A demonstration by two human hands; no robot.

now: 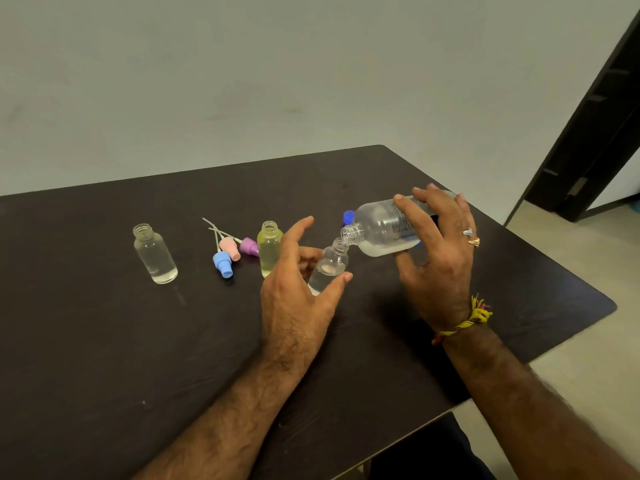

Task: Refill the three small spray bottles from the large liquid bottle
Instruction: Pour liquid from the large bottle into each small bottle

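While the right hand (440, 258) grips the tilted large bottle (388, 226) — mouth over the clear spray bottle (329, 268) — the left hand's (298, 292) fingers pinch that small bottle, tilted above the table (104, 341).

Bare forearms; yellow wrist thread (465, 322), finger rings (471, 236).

a dark brown table (104, 341) with rounded corners fills most of the view, its surface faintly scuffed and speckled. behind it runs a plain pale wall (277, 64), and off at the far right a dark door frame (595, 126) leans into view above a light beige floor (588, 393).
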